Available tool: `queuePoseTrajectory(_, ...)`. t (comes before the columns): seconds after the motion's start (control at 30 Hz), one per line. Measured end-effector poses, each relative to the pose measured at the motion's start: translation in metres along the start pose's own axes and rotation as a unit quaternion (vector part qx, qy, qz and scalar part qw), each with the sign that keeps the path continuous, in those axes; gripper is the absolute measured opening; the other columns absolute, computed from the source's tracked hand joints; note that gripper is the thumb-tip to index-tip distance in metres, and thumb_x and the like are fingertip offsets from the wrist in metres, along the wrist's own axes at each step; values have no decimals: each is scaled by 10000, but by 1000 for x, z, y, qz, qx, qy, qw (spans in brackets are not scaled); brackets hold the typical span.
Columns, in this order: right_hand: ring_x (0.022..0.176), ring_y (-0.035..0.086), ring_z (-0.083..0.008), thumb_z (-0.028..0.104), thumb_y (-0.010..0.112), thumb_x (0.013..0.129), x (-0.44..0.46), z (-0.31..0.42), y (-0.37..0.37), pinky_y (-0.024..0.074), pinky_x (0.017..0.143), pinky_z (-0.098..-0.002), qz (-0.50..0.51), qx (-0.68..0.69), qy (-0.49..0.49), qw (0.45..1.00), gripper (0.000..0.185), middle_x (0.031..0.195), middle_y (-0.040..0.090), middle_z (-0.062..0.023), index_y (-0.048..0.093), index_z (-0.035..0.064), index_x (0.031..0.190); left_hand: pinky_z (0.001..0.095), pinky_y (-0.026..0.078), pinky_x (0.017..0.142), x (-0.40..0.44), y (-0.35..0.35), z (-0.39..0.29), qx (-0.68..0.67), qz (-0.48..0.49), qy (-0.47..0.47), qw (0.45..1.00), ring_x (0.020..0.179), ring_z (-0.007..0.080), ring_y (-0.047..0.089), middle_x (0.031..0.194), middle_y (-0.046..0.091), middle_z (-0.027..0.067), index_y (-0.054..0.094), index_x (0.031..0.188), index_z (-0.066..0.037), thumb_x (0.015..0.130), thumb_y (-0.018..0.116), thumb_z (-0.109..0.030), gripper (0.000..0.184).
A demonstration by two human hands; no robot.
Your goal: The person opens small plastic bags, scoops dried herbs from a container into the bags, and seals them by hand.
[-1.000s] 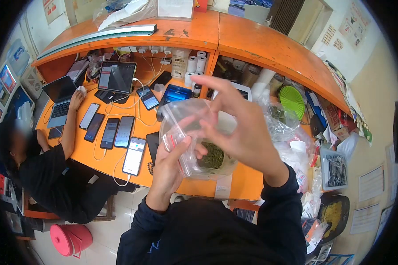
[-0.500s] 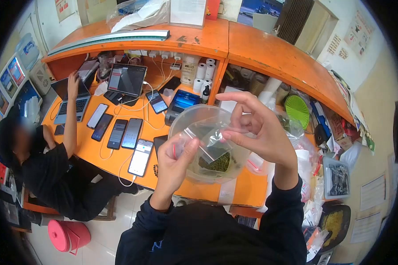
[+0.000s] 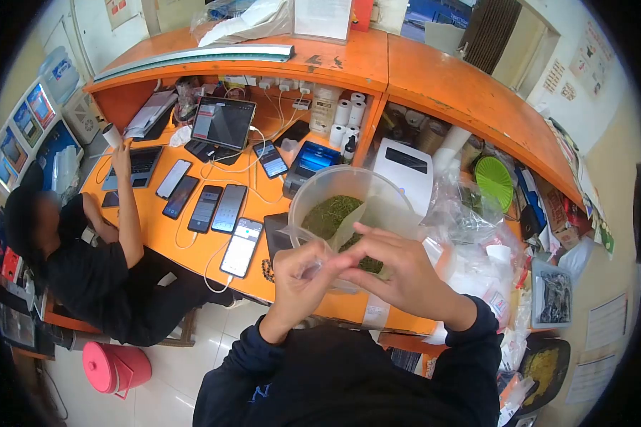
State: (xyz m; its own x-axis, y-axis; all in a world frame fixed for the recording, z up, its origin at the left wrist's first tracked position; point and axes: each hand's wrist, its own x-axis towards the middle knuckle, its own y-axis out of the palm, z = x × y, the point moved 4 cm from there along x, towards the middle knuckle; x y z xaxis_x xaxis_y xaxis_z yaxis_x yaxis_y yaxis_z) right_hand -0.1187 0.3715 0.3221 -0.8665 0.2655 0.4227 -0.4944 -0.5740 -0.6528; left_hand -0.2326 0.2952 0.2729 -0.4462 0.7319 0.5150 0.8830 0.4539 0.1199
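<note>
My left hand (image 3: 300,279) is closed in a pinch on a small clear plastic zip bag (image 3: 313,245), crumpled around its fingertips. My right hand (image 3: 400,269) meets it, thumb and fingers drawn together at the same bag; the exact contact is partly hidden. Both hands are over the near rim of a translucent round plastic tub (image 3: 399,186). Dried green leafy bits (image 3: 331,213) lie inside. A pale translucent sheet or scoop shows among them, its kind unclear.
Several phones (image 3: 205,208) with cables and a tablet (image 3: 222,122) lie on the orange desk to the left. A blue-topped printer (image 3: 312,165) and a white device (image 3: 403,174) stand behind the tub. Plastic bags (image 3: 470,213) crowd the right. A co-worker (image 3: 85,277) sits left, holding a paper roll.
Both hands have come lower and closer together; the bag, spread flat between them before, is now bunched. My view has shifted slightly. The co-worker's raised hand now holds a white roll.
</note>
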Motion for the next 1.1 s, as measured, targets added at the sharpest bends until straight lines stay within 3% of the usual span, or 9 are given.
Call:
queuePoseTrajectory(0.17, 672, 606, -264, 7, 671, 705, -4, 10, -1, 453, 941, -417, -64, -12, -61, 996, 119, 709, 611, -76, 606, 38, 800, 265, 335, 410, -6, -1, -18, 183, 64, 225, 955, 432, 186, 475, 526, 487, 56, 536, 603, -28, 715, 716, -21, 212)
queuePoseTrajectory(0.3, 751, 610, -260, 12, 681, 688, 0, -2, -20, 484, 885, -370, -208, -181, -105, 955, 247, 818, 626, -80, 617, 58, 922, 294, 331, 402, -2, 8, -19, 292, 16, 257, 921, 414, 204, 449, 501, 445, 54, 469, 558, -52, 672, 694, 57, 274)
queuePoseTrajectory(0.43, 777, 616, -203, -3, 687, 695, 18, 13, 4, 511, 711, -281, -125, -73, -22, 989, 460, 1004, 619, -101, 571, 60, 1136, 281, 362, 414, -6, 8, -21, 276, -143, 237, 920, 405, 205, 441, 506, 442, 55, 483, 610, -44, 647, 660, 84, 222)
queuePoseTrajectory(0.53, 721, 617, -172, -36, 655, 699, 30, 1, -19, 509, 681, -254, -134, -146, -22, 980, 481, 956, 632, -88, 568, 87, 1155, 272, 395, 446, -6, 8, -20, 264, -211, 246, 909, 496, 186, 506, 634, 533, 85, 510, 688, -40, 633, 641, 107, 204)
queuePoseTrajectory(0.67, 639, 612, -127, -71, 631, 688, 34, 3, -31, 508, 651, -233, -76, -83, 42, 993, 507, 841, 640, -68, 565, 97, 1162, 268, 466, 582, 6, 13, -26, 310, -69, 280, 906, 808, 222, 594, 1016, 589, 171, 626, 958, -59, 573, 648, 100, 417)
queuePoseTrajectory(0.8, 674, 610, -72, -42, 665, 701, 38, -14, -34, 497, 664, -205, 26, 148, 192, 970, 524, 748, 630, -35, 536, 87, 1192, 319, 483, 731, 2, 15, -25, 308, -38, 250, 917, 936, 261, 585, 1106, 559, 182, 484, 1189, -16, 617, 818, -131, 673)
queuePoseTrajectory(0.9, 679, 612, -73, -8, 669, 751, 33, -13, -27, 490, 665, -203, 54, 236, 164, 956, 471, 733, 628, -34, 525, 62, 1193, 321, 469, 795, -3, 2, -13, 315, -58, 197, 927, 933, 259, 579, 1069, 564, 187, 448, 1201, 9, 607, 853, -231, 759)
queuePoseTrajectory(1.07, 650, 593, -83, 142, 628, 839, 27, -58, -59, 478, 593, -233, -109, 265, 203, 936, 205, 746, 639, -72, 592, 29, 1006, 215, 459, 690, 5, -10, 14, 90, -200, -11, 976, 845, 179, 565, 1072, 515, 147, 408, 1238, 79, 735, 748, -358, 749)
queuePoseTrajectory(1.1, 645, 614, -127, 109, 599, 844, 26, -79, -71, 482, 599, -240, -117, 128, 209, 962, 144, 725, 644, -76, 608, 16, 954, 202, 456, 677, 9, -17, 18, 124, -188, -53, 973, 846, 166, 561, 1047, 521, 143, 405, 1246, 89, 730, 707, -495, 836)
